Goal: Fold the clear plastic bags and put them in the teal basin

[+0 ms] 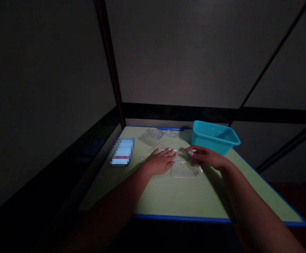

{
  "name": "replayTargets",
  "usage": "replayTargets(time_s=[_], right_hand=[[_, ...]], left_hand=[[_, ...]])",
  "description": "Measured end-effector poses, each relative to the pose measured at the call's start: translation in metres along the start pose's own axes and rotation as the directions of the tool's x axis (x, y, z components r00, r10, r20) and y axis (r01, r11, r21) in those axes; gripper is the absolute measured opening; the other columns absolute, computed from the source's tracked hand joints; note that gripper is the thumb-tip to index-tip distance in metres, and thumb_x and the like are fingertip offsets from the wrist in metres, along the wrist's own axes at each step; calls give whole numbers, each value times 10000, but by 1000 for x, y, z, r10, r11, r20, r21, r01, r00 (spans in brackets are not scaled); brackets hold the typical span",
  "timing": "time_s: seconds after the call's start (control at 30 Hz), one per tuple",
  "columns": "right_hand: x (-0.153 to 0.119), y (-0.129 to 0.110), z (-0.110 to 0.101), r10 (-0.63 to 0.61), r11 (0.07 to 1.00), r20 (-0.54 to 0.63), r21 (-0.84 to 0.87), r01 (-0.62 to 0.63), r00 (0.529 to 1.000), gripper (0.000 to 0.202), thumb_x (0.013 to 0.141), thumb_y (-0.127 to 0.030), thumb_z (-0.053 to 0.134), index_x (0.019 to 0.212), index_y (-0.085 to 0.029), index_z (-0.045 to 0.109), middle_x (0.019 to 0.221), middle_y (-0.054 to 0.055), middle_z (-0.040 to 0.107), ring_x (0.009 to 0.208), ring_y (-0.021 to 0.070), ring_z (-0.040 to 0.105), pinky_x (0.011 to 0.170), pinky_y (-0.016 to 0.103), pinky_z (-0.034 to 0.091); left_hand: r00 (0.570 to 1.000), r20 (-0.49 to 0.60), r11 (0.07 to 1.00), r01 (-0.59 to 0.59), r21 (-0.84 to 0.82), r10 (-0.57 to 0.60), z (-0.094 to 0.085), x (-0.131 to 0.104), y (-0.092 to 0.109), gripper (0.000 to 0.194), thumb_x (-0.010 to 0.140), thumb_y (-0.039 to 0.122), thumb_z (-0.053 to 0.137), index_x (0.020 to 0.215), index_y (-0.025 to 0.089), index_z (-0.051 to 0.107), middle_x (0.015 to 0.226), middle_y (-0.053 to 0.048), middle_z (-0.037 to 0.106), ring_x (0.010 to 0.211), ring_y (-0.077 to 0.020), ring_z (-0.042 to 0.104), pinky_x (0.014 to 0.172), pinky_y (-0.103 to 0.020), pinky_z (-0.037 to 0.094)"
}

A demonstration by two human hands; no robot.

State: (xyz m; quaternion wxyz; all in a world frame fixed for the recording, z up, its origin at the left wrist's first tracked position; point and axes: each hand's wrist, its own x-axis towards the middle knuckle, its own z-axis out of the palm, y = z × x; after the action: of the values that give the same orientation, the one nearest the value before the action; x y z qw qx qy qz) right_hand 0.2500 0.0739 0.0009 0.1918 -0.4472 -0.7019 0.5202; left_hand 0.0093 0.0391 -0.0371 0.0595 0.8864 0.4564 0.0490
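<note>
Risks creasing or sliding the clear plastic sheet point(182, 171) on the table point(174, 201), near the blue tub point(208, 141), through uneven pressure from the left hand point(160, 164), fingers slightly spread, or a snag from the right hand point(211, 158), fingers loosely curled, pinch impossible to tell.

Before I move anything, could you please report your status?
Left hand flat on clear plastic; right hand hovering over its right side, apparently empty; turquoise bin just beyond right hand.
</note>
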Motion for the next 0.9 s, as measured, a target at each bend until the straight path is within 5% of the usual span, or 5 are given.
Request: replayTargets(time_s=[0.1,0.27,0.5,0.73,0.9], right_hand=[[-13,5,-3,-52,999,106,-7,53,993,563,764,-539,594,1187,-177,506,819,38,612,586,109,515,540,252,421],[-30,20,-4,-140,990,49,42,138,989,455,802,-480,578,1182,-232,542,898,51,608,615,127,528,566,284,440],[-35,20,4,-85,996,289,19,84,954,426,802,-496,573,1113,-206,586,744,38,601,446,99,482,474,281,425],[-35,12,15,-129,991,167,40,124,978,518,761,-405,657,1201,-225,450,787,20,594,542,115,551,489,251,446],[-31,9,31,-131,991,236,47,123,963,342,767,-383,662,971,-206,452,584,-66,491,425,68,482,395,175,371]], left_hand=[[1000,2,1000,11,-25,-11,2,0,1,497,958,449,164,1419,284,245,1512,11,170,1389,-162,154,1072,-560,163],[1000,-11,997,25,-70,-26,3,2,1,520,948,493,155,1422,295,232,1514,19,159,1392,-170,146,1072,-569,149],[999,-23,994,37,-99,-40,3,2,1,498,945,488,201,1412,326,263,1509,17,198,1386,-183,170,1083,-536,146],[999,-19,995,40,-90,-42,4,2,-1,488,948,489,189,1408,340,261,1509,23,204,1386,-172,169,1089,-515,143],[997,-22,995,76,-70,-77,3,2,5,515,939,508,214,1413,311,260,1509,2,206,1385,-190,176,1082,-538,157]])
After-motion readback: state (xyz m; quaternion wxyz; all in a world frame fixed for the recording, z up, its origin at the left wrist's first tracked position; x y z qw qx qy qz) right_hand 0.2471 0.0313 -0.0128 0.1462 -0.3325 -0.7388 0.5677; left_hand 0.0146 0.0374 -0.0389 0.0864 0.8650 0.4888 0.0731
